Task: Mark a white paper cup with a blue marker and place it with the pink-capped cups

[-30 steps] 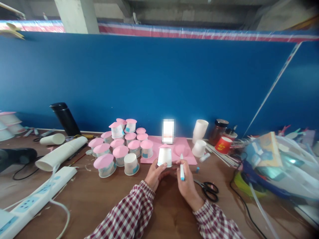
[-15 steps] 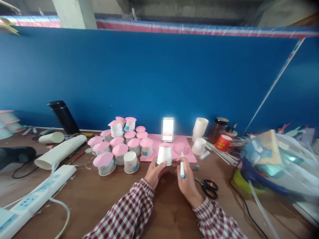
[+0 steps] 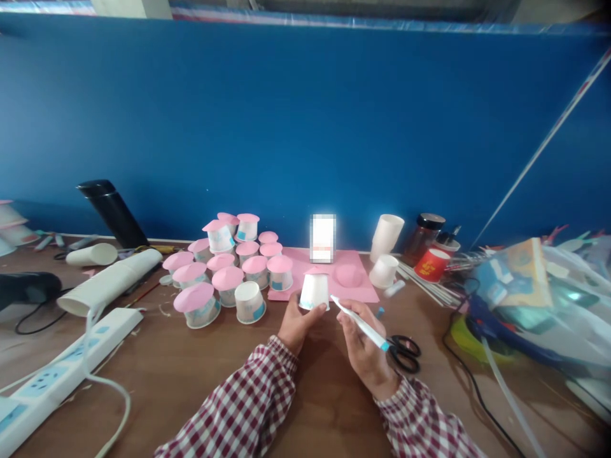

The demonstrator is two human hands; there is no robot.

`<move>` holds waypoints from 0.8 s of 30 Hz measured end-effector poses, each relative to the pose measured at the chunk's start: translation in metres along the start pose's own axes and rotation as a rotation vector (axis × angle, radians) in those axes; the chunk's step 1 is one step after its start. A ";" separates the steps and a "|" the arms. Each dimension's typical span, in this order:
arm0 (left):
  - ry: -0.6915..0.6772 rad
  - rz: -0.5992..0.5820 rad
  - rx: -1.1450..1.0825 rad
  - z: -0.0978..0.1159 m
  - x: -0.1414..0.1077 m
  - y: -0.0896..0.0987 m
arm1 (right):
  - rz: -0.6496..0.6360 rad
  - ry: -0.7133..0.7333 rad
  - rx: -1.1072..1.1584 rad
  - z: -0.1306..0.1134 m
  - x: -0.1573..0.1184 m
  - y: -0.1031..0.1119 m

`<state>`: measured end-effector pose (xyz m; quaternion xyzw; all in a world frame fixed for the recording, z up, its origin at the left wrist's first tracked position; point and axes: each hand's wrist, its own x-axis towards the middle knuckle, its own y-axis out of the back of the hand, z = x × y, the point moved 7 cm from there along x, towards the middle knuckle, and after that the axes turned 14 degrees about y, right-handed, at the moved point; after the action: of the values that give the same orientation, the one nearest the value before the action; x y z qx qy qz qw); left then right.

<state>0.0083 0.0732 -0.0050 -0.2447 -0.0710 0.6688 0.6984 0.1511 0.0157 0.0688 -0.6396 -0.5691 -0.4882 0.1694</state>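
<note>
My left hand [image 3: 298, 322] grips a white paper cup [image 3: 314, 292] near its rim; the cup is upside down with a pink paper cone on top. In my right hand [image 3: 363, 346] is a white marker with a blue end [image 3: 365, 326], its tip pointing left, close beside the cup but apart from it. Behind both hands a pink sheet [image 3: 294, 278] lies on the table, with a pink cone [image 3: 347, 275] on it. To the left stand several cups with pink tops [image 3: 228, 278] and one uncovered cup [image 3: 249, 303].
Black scissors [image 3: 405, 353] lie right of my right hand. Farther right are a red cup [image 3: 432, 264], white sticks and a cluttered bag [image 3: 513, 280]. A power strip [image 3: 71, 375], stacked cups [image 3: 112, 283] and a black bottle [image 3: 114, 213] are at left. A small pixelated white patch stands behind the sheet.
The marker has turned from nearly upright to slanting, its tip now nearer the cup. My left hand still holds the cup. The view has shifted slightly.
</note>
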 end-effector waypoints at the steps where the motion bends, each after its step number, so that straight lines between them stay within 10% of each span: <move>1: -0.018 -0.005 0.042 0.002 -0.001 -0.001 | -0.001 -0.016 -0.005 0.001 -0.001 -0.001; 24: -0.087 0.029 0.320 0.009 -0.006 -0.006 | -0.053 -0.034 -0.064 0.000 0.003 -0.008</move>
<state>0.0096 0.0702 0.0072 -0.1021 0.0096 0.6916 0.7150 0.1434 0.0200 0.0682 -0.6375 -0.5730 -0.4994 0.1261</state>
